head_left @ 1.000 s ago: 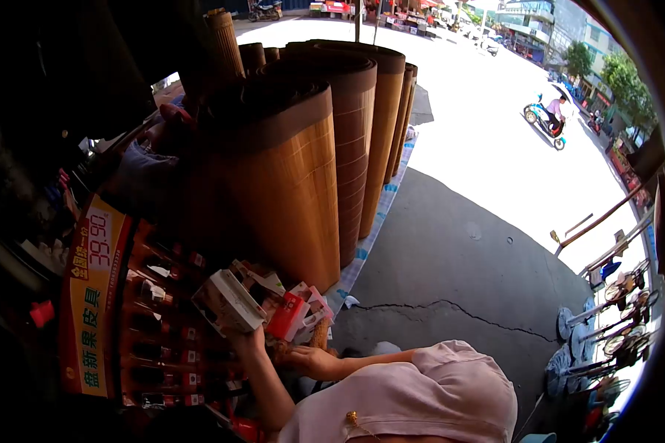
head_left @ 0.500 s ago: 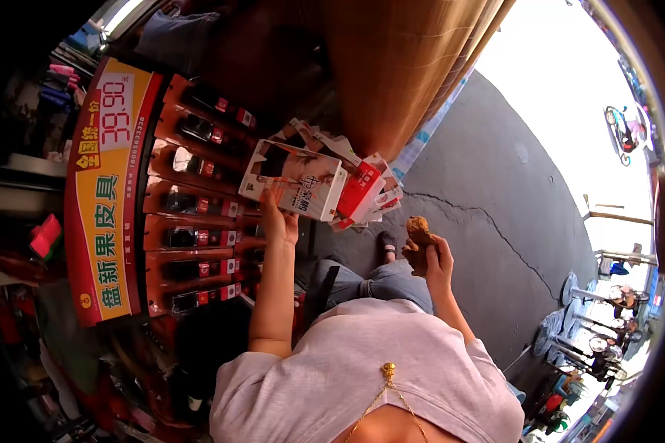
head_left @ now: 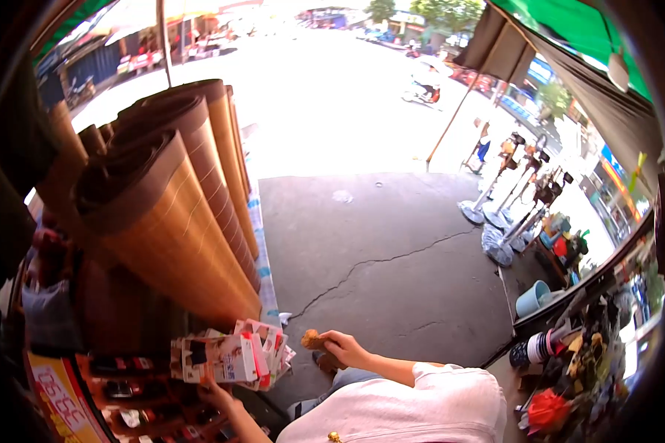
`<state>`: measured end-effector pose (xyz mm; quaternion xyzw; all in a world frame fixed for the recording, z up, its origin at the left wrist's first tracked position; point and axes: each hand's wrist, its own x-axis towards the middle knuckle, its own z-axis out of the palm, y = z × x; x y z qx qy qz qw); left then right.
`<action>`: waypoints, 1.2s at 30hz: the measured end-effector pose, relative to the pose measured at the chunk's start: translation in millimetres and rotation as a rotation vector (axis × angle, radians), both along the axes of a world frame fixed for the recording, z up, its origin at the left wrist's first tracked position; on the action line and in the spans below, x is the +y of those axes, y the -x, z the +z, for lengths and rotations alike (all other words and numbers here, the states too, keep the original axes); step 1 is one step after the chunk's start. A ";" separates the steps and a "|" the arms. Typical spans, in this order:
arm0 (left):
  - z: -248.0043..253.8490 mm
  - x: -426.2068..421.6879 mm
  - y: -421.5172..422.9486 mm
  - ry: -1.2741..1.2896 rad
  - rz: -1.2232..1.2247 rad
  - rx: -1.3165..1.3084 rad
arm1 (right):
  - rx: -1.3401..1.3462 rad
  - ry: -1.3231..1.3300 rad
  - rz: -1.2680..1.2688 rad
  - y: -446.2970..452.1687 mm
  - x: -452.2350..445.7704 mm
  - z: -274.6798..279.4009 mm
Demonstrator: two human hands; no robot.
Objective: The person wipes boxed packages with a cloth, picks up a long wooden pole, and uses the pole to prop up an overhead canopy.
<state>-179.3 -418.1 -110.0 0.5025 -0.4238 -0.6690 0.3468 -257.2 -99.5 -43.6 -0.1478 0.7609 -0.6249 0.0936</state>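
Note:
My left hand (head_left: 218, 396) is at the lower edge of a flat, white printed package (head_left: 229, 362) with a person's picture on it. Its fingers grip that edge. More red and white packages (head_left: 273, 347) fan out behind it. My right hand (head_left: 347, 350) is closed on a brown, crusty lump that looks like a piece of fried chicken (head_left: 315, 340), held over the grey floor. To the left of the packages, a belt display rack (head_left: 129, 387) carries a yellow and red price sign (head_left: 63, 399).
Tall rolled brown mats (head_left: 170, 221) stand beyond the packages. Cracked grey concrete (head_left: 377, 244) stretches ahead to a bright street with a scooter rider (head_left: 423, 90). Pedestal fans (head_left: 502, 214) and a light blue bucket (head_left: 533, 297) stand on the right, near a red bundle (head_left: 547, 410).
My view has swung up from my body toward the street, so both hands now sit lower in the picture. The left hand stays at the packages; the right still holds the brown piece.

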 end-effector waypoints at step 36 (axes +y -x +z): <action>-0.8 -3.0 11.1 -0.290 -0.038 0.394 | 0.005 -0.086 0.297 102.0 -19.0 -21.2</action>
